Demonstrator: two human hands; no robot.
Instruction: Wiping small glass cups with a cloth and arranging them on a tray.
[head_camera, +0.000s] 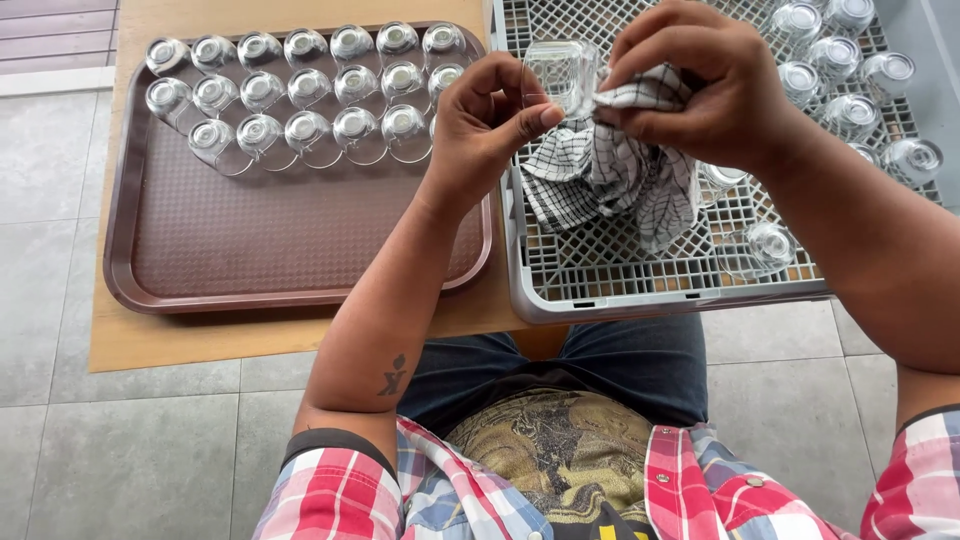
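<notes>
Left hand (490, 125) gripping one glass (562, 72), right hand (690, 85) clamped on checked cloth (610, 170), roughly twenty glasses on brown tray (250, 250)

Red plaid short-sleeved shirt, dark jeans, and a small tattoo on the left forearm.

Café or restaurant wash-up spot: dish rack (560, 285), tray (280, 250) of glasses (310, 90).

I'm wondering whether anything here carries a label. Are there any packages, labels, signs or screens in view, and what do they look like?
None in view: no package, label, sign or screen.
Brown tray: rectangular, on the wooden table, holds rows of upturned clear glasses.
Grey rack: plastic grid, right of the tray.
Left hand: holds a clear glass.
Right hand: presses a black-and-white checked cloth to it.
</notes>
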